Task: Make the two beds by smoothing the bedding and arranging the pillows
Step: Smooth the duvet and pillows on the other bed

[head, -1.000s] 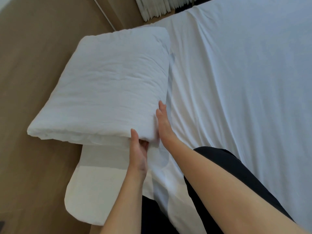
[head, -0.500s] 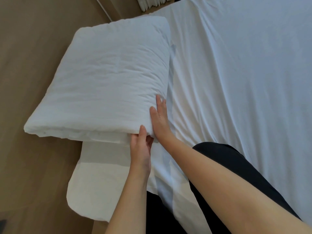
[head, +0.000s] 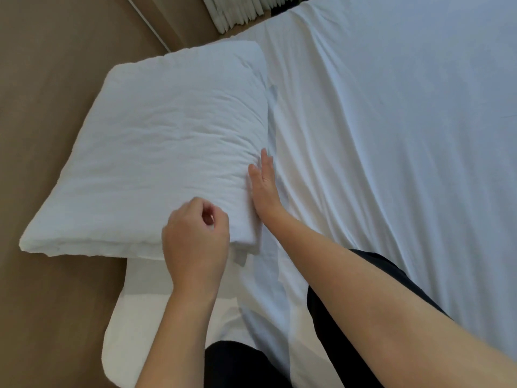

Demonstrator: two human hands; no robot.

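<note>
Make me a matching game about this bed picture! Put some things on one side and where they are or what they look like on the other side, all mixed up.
Things:
1. plump white fabric pillow
2. left hand
3. right hand
4. white pleated curtain

Clues:
A. fingers straight, flat against the pillow's side
B. at the very top of the picture
C. fingers curled, over the pillow's near corner
D. big and wrinkly, left of the white bed sheet

Right pairs: 1-D, 2-C, 3-A, 4-B
</note>
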